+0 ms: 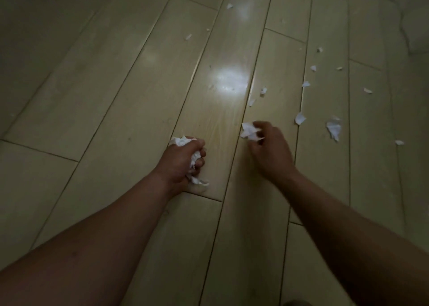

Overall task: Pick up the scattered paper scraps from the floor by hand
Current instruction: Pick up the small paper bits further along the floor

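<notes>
Nearest, the left hand [185, 159] is fisted around a wad of scraps [183, 141]. Just beyond, the right hand [267, 145] pinches a white scrap [248, 131] in its fingertips. Farther off, loose scraps [333, 127] dot the floor [116, 96].

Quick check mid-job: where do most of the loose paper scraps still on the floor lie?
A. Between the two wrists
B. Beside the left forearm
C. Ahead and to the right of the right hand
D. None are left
C: the loose scraps lie scattered ahead and right of the right hand, while the left hand grips a collected wad.
</notes>
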The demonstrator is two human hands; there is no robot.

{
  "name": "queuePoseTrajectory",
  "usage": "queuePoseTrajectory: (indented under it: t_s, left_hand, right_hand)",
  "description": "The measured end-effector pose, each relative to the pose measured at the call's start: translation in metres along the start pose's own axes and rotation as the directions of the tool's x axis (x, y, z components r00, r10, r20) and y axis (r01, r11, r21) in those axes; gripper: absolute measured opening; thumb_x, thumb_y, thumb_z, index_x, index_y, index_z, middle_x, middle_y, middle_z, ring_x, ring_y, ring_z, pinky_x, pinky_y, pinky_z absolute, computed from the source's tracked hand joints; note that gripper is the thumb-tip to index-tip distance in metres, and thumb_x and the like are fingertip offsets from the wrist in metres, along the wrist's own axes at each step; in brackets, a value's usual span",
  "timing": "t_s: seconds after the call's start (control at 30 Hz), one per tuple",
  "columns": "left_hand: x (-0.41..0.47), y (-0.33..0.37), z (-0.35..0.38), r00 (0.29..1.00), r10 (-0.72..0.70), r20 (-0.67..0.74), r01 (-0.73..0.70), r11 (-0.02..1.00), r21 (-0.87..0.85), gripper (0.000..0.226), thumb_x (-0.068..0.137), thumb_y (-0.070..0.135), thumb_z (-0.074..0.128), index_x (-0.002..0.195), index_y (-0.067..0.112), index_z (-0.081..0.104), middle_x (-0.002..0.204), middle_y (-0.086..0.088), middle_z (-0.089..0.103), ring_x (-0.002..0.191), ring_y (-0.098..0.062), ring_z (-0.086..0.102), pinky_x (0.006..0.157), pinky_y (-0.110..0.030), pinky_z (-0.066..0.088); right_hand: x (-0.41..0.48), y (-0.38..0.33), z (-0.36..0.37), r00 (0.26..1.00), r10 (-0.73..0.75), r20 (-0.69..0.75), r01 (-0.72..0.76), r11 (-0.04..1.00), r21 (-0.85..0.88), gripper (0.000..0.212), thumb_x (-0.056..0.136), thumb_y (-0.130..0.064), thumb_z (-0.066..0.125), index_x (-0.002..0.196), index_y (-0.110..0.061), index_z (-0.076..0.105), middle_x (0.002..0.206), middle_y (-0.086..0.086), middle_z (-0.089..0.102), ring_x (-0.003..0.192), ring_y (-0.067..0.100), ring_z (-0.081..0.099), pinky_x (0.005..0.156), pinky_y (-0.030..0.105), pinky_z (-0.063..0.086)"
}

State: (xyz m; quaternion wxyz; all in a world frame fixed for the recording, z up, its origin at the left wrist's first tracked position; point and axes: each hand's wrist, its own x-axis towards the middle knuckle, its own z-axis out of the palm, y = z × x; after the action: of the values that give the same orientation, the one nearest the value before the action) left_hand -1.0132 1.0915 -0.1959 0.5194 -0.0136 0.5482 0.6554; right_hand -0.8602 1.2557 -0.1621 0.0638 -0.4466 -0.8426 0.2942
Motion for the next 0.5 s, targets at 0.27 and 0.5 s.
queuePoseTrajectory:
  t_s: [0.27,0.5]
  left_hand:
    - [0.0,0.001,0.001,1.0,-0.021,0.008,0.021,1.0,-0.01,0.014,0.101,0.01,0.059,0.088,0.015,0.056,0.068,-0.003,0.06,0.044,-0.011,0.047,0.037,-0.014,0.026]
    - [-0.006,-0.004,0.016,0.997,-0.075,-0.017,0.072,0.988,-0.136,0.014,0.1,0.021,0.066,0.087,0.019,0.062,0.07,-0.002,0.058,0.052,-0.014,0.05,0.045,-0.018,0.038]
  right_hand:
    - [0.04,-0.006,0.005,0.967,-0.1,0.233,0.175,0.929,-0.325,0.017,0.102,-0.023,0.055,0.116,-0.016,0.059,0.1,0.006,0.054,0.092,0.033,0.061,0.068,0.032,0.037]
    - [-0.013,-0.065,0.018,0.978,0.12,0.168,-0.192,0.832,0.52,0.012,0.1,-0.023,0.063,0.102,-0.013,0.07,0.092,0.01,0.074,0.084,0.023,0.072,0.065,0.035,0.057]
